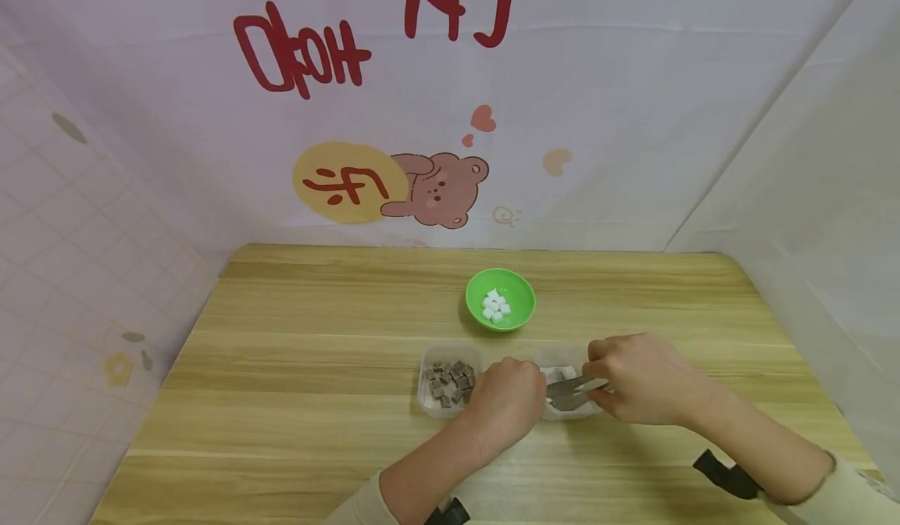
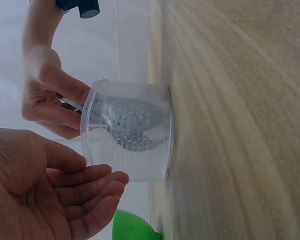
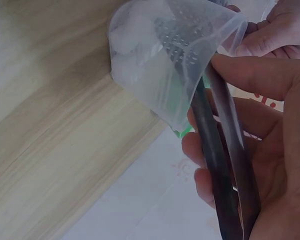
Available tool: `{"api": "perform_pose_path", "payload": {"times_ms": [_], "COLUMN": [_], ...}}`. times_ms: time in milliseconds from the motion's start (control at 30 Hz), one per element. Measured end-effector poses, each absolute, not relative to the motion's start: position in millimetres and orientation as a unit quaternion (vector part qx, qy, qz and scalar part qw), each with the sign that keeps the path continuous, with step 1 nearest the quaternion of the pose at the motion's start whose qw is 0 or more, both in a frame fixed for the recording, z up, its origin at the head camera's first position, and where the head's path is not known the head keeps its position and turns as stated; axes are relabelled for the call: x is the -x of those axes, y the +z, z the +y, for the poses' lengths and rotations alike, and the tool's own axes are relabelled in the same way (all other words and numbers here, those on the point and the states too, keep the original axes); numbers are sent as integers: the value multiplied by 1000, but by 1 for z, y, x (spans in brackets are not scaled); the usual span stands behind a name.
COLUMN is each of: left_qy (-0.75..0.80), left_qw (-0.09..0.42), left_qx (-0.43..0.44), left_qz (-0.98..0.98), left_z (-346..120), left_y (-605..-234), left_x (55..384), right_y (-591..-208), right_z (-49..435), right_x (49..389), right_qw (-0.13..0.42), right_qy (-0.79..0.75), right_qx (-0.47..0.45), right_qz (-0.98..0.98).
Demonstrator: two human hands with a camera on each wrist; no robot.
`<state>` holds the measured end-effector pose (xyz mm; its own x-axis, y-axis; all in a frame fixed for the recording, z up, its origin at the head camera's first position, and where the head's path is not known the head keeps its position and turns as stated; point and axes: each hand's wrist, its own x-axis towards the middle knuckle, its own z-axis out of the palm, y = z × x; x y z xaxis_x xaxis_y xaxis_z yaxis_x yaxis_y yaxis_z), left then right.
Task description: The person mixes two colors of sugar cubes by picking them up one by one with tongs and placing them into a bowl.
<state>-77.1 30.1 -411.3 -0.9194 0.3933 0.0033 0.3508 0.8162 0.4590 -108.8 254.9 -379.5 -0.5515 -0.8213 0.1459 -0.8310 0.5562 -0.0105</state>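
My left hand (image 1: 508, 400) pinches the near-left rim of a clear plastic container (image 2: 142, 167) between thumb and forefinger. In my right hand (image 1: 643, 380) is a pair of metal tongs (image 3: 208, 145), thumb on one arm and fingers curled round the other. Their perforated heads (image 2: 132, 117) reach down inside the container, seen through its wall. White pieces (image 1: 560, 372) lie in there, partly covered by the tongs. Behind, a green bowl (image 1: 523, 306) holds several small white cubes (image 1: 495, 306).
Left of the left hand, a second clear container (image 1: 424, 400) with several grey-brown cubes (image 1: 450, 380) stands on the wooden table (image 1: 295, 400), partly covered by that hand. A printed white cloth (image 1: 598, 95) hangs behind the table and pale sheets flank it.
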Motion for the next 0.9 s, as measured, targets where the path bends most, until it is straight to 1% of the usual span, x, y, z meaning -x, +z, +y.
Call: {"api": "perform_pose_path", "payload": {"times_ms": [133,333,567,900], "left_qy": [231,238,245,246], "left_qw": [41,47,38,39], "left_qx": [-193,-191,-205,-197], "left_qz": [953,951,947,948], "left_z": [30,29,28,29], "left_y": [-411,-410,-411,-410], "left_x": [77,76,76,76], "right_y": [-381,-382,-381,-375], "right_z": [254,255,266,287], "right_x": [109,109,107,108], "right_qw": [57,74,119,178], "right_qy": [39,60,77,107], "right_qx": [-478,-481,-468,-451], "right_qz": [-876,-871,-872,-868]}}
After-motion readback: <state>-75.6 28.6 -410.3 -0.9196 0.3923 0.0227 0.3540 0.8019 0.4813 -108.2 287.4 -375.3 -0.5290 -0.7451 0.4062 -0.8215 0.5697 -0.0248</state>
